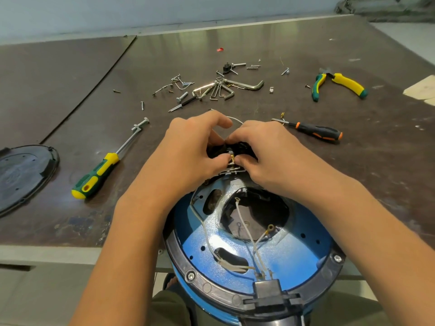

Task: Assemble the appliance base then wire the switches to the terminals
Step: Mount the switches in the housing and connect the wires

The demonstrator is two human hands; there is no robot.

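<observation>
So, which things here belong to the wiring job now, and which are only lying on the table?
Job in hand: left hand and right hand, gripping the black switch block and its brass terminal; white wires; blue appliance base.

Lying about: yellow-green screwdriver, black-orange screwdriver, pliers, hex keys, loose screws, black cover plate.

Left hand [188, 149] and right hand [273, 156] pinch a black switch [240, 147] over the far rim of the blue base [202, 234], at the tabletop's [70, 220] near edge; green screwdriver [96, 177] left, black screwdriver [317, 132] right
</observation>
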